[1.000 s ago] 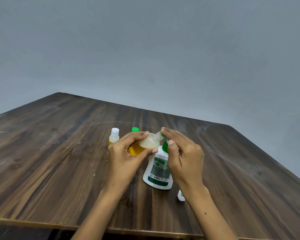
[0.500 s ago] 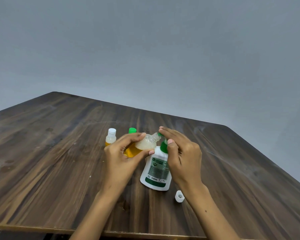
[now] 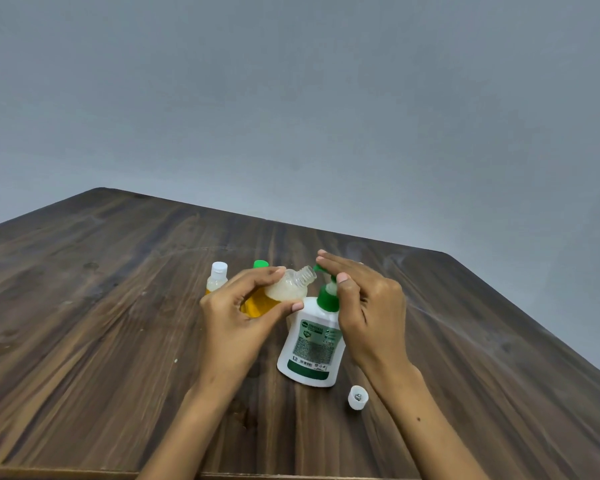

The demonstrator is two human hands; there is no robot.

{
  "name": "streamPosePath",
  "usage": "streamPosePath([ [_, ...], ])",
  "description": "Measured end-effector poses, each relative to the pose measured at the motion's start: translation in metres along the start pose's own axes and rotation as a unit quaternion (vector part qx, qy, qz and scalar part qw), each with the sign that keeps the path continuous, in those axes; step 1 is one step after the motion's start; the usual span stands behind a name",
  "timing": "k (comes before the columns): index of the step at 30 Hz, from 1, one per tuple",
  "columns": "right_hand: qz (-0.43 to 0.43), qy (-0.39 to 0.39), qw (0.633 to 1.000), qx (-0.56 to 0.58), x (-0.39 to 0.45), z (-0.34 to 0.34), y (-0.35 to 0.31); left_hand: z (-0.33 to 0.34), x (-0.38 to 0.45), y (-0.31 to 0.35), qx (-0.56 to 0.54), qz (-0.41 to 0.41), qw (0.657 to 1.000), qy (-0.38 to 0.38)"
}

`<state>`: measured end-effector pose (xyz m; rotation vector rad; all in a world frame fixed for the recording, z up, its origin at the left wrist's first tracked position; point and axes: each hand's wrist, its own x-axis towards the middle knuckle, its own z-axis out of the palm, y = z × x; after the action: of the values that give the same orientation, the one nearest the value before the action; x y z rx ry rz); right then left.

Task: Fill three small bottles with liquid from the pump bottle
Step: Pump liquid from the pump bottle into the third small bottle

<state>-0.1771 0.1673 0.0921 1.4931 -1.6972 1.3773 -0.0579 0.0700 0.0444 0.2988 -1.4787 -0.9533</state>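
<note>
Background's pretty bare here: a dark brown wooden table (image 3: 84,306) with streaky grain running toward the near edge, plus some pale scuffs and smudgy marks, most obvious out on the right side and along the far left. Behind it there's just a plain grey wall (image 3: 291,98), flat and evenly lit, filling the whole upper half of the view. The table's far corners look rounded off, and a lighter strip of wood trims the near edge.
</note>
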Motion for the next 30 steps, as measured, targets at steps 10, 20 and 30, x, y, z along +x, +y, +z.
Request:
streamPosePath([
  [10,-0.010,-0.013,1.000,-0.020,-0.003,-0.001,-0.001,0.002,-0.001,0.001,0.010,0.013,1.000,-0.010],
  [20,-0.025,-0.009,0.999,-0.032,-0.005,-0.001,-0.001,0.003,-0.001,0.001,0.014,0.006,1.000,-0.010],
  [30,0.000,-0.011,1.000,-0.022,-0.007,0.001,0.000,0.005,-0.002,-0.001,0.011,-0.004,1.000,-0.012],
])
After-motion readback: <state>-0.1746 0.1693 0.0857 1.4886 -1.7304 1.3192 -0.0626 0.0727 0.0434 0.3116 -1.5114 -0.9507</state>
